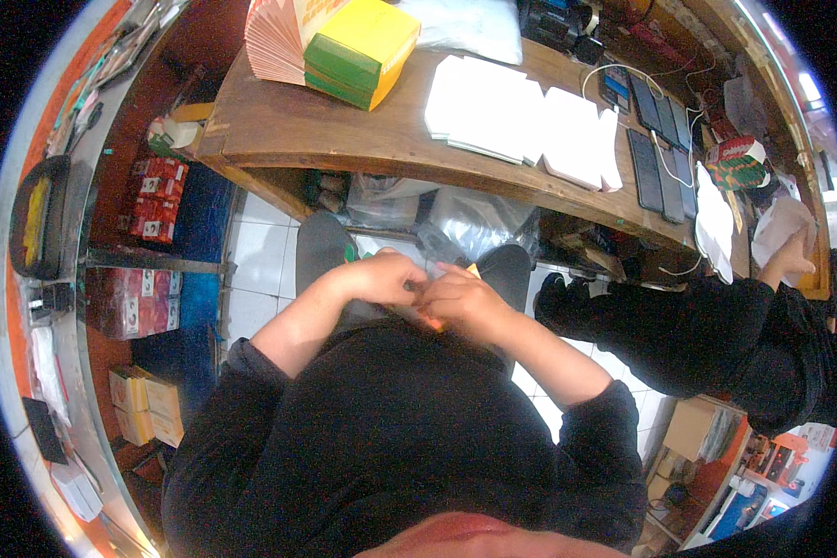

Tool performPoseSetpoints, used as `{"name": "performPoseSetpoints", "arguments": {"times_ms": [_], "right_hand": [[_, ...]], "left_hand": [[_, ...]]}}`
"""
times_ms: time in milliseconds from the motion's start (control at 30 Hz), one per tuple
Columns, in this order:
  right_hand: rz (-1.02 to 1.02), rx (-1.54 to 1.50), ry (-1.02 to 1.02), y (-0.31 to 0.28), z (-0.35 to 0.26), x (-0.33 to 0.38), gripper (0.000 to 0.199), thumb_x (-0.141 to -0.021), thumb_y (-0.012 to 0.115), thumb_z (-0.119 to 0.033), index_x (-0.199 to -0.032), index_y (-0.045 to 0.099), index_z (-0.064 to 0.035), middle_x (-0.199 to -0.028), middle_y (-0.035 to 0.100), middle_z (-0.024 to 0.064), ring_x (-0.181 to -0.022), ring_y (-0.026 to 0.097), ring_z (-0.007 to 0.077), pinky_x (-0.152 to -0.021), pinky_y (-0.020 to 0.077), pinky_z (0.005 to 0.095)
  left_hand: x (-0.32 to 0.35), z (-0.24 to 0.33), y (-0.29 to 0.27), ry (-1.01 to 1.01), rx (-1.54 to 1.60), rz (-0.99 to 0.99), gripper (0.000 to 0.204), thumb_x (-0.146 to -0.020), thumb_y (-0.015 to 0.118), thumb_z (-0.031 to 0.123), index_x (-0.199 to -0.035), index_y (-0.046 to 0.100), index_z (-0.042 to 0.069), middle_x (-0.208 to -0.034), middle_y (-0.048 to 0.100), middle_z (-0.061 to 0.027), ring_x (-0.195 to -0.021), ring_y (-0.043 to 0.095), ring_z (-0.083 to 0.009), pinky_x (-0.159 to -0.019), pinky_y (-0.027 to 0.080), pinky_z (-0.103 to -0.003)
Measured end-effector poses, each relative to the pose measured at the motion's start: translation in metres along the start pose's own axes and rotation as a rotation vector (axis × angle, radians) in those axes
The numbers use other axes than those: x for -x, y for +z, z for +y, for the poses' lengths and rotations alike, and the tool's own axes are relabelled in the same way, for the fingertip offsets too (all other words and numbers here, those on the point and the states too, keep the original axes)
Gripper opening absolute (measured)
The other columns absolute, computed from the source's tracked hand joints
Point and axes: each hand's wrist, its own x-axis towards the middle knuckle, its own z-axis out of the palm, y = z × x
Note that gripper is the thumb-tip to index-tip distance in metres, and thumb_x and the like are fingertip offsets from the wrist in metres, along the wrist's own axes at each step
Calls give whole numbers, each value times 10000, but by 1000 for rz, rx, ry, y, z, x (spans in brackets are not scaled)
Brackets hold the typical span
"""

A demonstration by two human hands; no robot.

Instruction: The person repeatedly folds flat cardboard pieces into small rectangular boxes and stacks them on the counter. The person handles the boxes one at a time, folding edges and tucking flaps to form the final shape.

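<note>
My left hand (381, 277) and my right hand (460, 298) meet in front of my chest, above my lap, fingers curled together. A small orange piece (473, 271) shows between the fingers of my right hand; its shape is mostly hidden. My left fingertips touch the same spot, and whether they grip the piece is hidden. My black sleeves are pushed up to the elbows.
A wooden table (279, 126) stands ahead with a yellow and green box stack (363, 51), fanned pink paper (274, 37), white paper stacks (521, 121) and several dark phones (656, 149). Another person in black sits at the right, a hand (790, 259) at the table edge. Red boxes (153, 195) line the left shelves.
</note>
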Motion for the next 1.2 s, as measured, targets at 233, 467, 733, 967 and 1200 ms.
{"name": "performPoseSetpoints", "arguments": {"times_ms": [233,467,733,967,1200], "right_hand": [[24,54,164,16,6,6,162,-785,662,-152,-945,664,-127,-1001,676,30,-1007,633,246,-1039,400,506],[60,357,863,-14,27,-14,287,-846,672,-246,-1090,646,-96,-986,673,130,-1004,645,311,-855,510,423],[-280,370,945,26,80,15,251,-866,600,-276,-1057,702,-148,-974,692,112,-923,656,315,-795,523,431],[-6,533,566,4,15,-16,152,-841,625,-179,-947,725,-136,-860,674,60,-813,657,271,-701,533,382],[339,311,793,9,22,-17,157,-857,661,-227,-877,700,-75,-881,664,116,-782,653,296,-706,518,409]], "left_hand": [[7,9,-4,7,46,-74,360,-726,732,428,-963,711,158,-917,704,-119,-895,625,-364,-914,423,-420],[-4,3,40,-163,-667,181,50,-803,665,254,-834,695,229,-754,679,17,-876,652,-199,-1044,232,-705],[-1,-28,72,-247,-375,248,253,-869,621,340,-1087,661,220,-973,680,-36,-963,628,-201,-1038,287,-641],[-17,-45,49,-445,1503,545,353,-918,620,318,-1128,622,34,-1022,664,-63,-900,625,-180,-824,483,-301],[-28,-43,61,-190,980,782,170,-915,638,133,-1039,681,26,-923,695,-49,-825,636,-116,-747,508,-266]]}}
